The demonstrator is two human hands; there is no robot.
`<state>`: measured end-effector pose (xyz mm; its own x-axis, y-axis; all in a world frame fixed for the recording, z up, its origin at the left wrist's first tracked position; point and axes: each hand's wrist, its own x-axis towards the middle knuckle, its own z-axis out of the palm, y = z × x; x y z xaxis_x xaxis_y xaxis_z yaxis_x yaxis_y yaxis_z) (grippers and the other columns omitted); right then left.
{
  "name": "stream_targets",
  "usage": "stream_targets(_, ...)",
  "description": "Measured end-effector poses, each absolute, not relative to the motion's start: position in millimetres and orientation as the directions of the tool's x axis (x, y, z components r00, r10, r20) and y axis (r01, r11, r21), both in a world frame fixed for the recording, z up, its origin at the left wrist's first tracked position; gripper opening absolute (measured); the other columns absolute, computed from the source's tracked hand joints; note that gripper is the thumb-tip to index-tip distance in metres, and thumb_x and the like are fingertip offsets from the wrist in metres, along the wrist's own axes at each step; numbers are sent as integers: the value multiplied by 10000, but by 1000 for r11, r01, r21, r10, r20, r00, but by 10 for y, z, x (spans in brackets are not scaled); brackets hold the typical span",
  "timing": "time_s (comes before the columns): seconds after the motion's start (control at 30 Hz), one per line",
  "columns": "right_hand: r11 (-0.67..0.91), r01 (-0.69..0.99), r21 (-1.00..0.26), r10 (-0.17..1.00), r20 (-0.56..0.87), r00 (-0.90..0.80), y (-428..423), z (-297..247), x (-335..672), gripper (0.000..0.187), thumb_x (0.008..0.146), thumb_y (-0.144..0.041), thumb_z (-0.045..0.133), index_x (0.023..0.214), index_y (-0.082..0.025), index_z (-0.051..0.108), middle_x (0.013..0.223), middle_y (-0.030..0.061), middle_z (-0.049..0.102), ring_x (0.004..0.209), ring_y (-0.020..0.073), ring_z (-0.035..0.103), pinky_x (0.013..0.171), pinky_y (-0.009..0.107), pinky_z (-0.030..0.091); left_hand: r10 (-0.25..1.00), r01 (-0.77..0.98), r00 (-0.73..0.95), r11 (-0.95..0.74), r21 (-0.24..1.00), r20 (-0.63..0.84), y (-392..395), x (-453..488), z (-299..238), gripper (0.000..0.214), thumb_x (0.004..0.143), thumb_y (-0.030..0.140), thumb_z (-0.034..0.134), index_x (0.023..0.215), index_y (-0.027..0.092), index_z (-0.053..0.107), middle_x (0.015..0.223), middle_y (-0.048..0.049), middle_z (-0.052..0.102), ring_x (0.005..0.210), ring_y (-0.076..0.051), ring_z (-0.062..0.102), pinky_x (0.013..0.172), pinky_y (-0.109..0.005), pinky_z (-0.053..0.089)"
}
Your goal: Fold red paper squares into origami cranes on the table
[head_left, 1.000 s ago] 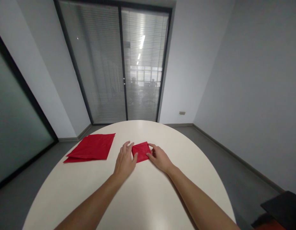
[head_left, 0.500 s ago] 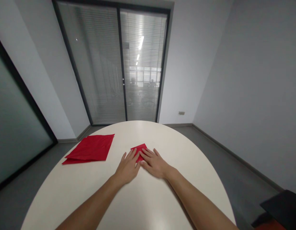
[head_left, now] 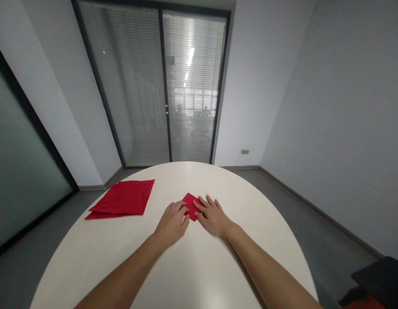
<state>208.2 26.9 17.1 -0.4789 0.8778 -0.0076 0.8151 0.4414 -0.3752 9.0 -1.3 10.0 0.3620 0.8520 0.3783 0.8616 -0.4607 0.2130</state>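
Here's the round white table (head_left: pixel 182 274), a folded red sheet (head_left: pixel 122 197) at its ten o'clock; the right hand (head_left: pixel 214 219) comes at one o'clock, fingers spread, gripping nothing; the left hand (head_left: pixel 171 225), at eleven, sits half-curled, any pinch impossible to tell; and at twelve, under both hands' fingertips, lies the small red square (head_left: pixel 190 205)!
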Motion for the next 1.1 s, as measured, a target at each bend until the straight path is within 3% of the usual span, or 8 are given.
stream_targets(0.4,517,765,-385,833,19,-554,336,197,2227,613,968,-556,450,1508,-267,432,1624,127,276,1512,379,143,1187,613,111,886,873,196,-353,336,420,110,13,-39,85,915,206,571,917,201,656,1253,-117,666,1200,-277,589,1043,-453,434)
stream_targets(0.63,560,738,-378,812,72,-579,349,198,2266,599,960,-563,472,1478,-264,481,1584,133,364,1490,373,225,1183,615,135,874,853,181,-368,370,451,130,9,-72,83,861,161,622,922,210,648,1078,-72,719,1048,-246,644,964,-409,465)
stream_targets(0.8,553,739,-384,827,144,-544,372,135,2254,462,1000,-479,428,1400,-299,575,1513,100,477,1444,352,325,1163,617,188,873,847,182,-374,379,453,121,16,-36,93,865,145,620,927,203,657,1073,-60,712,1013,-230,637,948,-396,466)
stream_targets(1.1,600,689,-407,800,313,-512,400,128,2178,344,921,-314,597,1245,-233,680,1302,88,651,1235,270,544,1109,464,334,885,841,165,-357,407,436,128,14,0,107,880,123,596,899,201,666,1043,-54,698,967,-212,639,912,-375,485)
